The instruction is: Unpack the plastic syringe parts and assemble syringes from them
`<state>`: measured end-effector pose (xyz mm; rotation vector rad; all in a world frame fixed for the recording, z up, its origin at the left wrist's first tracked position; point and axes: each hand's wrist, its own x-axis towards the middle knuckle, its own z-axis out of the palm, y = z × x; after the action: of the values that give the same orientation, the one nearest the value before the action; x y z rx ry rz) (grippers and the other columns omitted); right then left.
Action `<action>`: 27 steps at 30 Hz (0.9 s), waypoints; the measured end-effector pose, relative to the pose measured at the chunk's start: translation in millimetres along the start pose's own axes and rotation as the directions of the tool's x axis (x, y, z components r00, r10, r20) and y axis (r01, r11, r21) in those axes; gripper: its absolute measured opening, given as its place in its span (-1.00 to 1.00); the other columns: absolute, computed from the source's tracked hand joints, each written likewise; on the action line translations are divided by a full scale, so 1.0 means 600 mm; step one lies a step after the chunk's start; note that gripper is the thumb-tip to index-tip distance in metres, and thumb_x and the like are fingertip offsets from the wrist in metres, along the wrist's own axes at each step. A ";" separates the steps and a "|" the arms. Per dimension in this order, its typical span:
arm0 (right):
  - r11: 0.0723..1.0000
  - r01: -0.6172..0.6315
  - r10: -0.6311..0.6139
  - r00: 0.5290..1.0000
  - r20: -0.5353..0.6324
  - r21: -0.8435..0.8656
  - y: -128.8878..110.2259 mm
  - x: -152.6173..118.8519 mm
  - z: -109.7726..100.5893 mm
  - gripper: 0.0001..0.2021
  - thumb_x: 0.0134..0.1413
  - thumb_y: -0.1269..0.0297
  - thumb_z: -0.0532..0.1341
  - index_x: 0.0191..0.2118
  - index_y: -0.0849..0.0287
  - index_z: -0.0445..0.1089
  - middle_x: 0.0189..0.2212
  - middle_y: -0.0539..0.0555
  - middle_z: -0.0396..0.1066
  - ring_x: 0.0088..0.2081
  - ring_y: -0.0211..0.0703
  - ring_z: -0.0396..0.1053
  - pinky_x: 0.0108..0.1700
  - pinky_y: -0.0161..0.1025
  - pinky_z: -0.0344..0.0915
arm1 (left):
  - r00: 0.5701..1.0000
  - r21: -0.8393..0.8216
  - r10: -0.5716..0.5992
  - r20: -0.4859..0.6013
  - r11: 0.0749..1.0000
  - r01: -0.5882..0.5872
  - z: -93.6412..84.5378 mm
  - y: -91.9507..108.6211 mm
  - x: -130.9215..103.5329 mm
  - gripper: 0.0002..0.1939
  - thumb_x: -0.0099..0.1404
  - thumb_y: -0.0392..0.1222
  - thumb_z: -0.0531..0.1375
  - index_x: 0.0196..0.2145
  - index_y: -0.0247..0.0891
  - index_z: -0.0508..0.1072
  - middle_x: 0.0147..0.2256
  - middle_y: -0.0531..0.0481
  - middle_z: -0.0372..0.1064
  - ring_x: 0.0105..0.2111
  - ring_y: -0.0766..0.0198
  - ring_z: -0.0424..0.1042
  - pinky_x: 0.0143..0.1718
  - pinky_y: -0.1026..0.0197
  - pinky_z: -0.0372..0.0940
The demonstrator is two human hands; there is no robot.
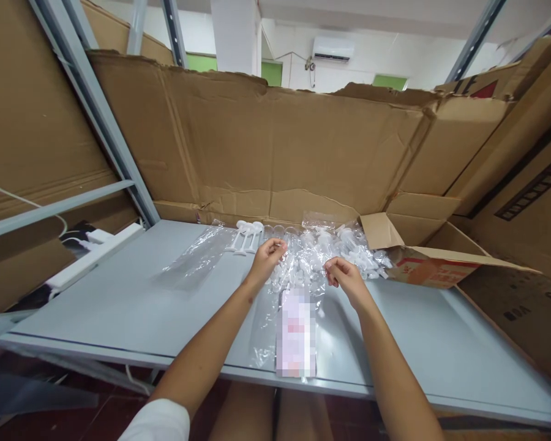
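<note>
**Bench lot: small clear plastic parts, loose, in handling**

Item 1. Left hand (pixel 267 256): fingers curled in a narrow pinch over the near-left edge of the parts pile; it appears to hold one small clear piece, though the piece itself is too small to make out.

Item 2. Right hand (pixel 346 277): fingers likewise drawn close together, tips touching the crinkled clear plastic film (pixel 303 269); whether it grips a part or only the film cannot be told.

Item 3. Pile of small clear plastic parts (pixel 330 248): lies between and just beyond both hands, spread on the film.

Item 4. White plunger-like pieces (pixel 247 236): a short row just beyond the left hand.

Item 5. Empty clear bag (pixel 195 260): flat, to the left of the left hand, apart from it.

Item 6. Blurred flat card or packet (pixel 296 334): between the forearms, nearer the body than both hands.

Item 7. Open small carton (pixel 422 260): to the right of the right hand, near the pile.

Item 8. Grey table (pixel 119 306); cardboard wall (pixel 280 141) beyond the hands.

Risk note, by judgement: the parts sit loose on slippery film, so a tug on the film could scatter them toward the table edge. Clear parts on clear film are easily miscounted or dropped from so fine a pinch.
</note>
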<state>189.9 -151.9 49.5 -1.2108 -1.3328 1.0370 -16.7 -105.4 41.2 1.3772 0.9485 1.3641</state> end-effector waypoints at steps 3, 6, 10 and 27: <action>0.995 -0.019 0.027 0.996 0.087 -0.094 -0.002 -0.003 -0.002 -0.79 -0.10 0.14 0.20 -0.50 0.20 0.34 -0.64 -0.05 0.32 -0.63 -0.35 0.18 -0.56 -0.36 0.06 | 0.999 -0.013 0.032 -0.015 0.999 -0.032 -0.002 -0.001 0.001 -0.81 0.14 -0.07 0.11 -0.43 -0.26 0.32 -0.54 0.10 0.24 -0.53 0.41 0.22 -0.49 0.35 0.10; 0.995 -0.004 0.009 0.999 0.050 -0.104 0.001 -0.001 -0.001 -0.77 -0.07 0.11 0.18 -0.43 0.20 0.35 -0.56 -0.02 0.35 -0.60 -0.33 0.21 -0.55 -0.35 0.08 | 0.999 -0.007 0.039 -0.020 0.999 -0.040 -0.001 -0.005 0.001 -0.83 0.13 -0.09 0.12 -0.45 -0.26 0.31 -0.56 0.11 0.24 -0.52 0.40 0.23 -0.45 0.34 0.12; 0.998 0.027 -0.030 0.997 -0.068 -0.050 0.013 0.006 0.001 -0.75 -0.08 0.07 0.18 -0.41 0.19 0.33 -0.54 -0.01 0.36 -0.59 -0.33 0.22 -0.56 -0.35 0.07 | 0.998 0.025 0.006 0.070 1.000 -0.008 0.006 -0.013 -0.001 -0.84 0.11 -0.11 0.13 -0.48 -0.26 0.29 -0.57 0.11 0.26 -0.53 0.39 0.25 -0.44 0.33 0.14; 1.000 0.005 -0.006 1.000 -0.021 -0.031 0.017 0.011 -0.004 -0.76 -0.13 0.09 0.22 -0.45 0.19 0.36 -0.60 -0.01 0.33 -0.60 -0.31 0.21 -0.56 -0.33 0.10 | 0.994 0.215 0.110 -0.028 0.971 -0.102 -0.007 -0.020 0.010 -0.75 0.11 -0.05 0.13 -0.55 -0.29 0.35 -0.60 0.09 0.25 -0.55 0.38 0.25 -0.42 0.31 0.16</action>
<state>193.5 -144.5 40.4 -1.2368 -1.3395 1.0007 -19.1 -96.3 31.0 1.5863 1.0860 1.4051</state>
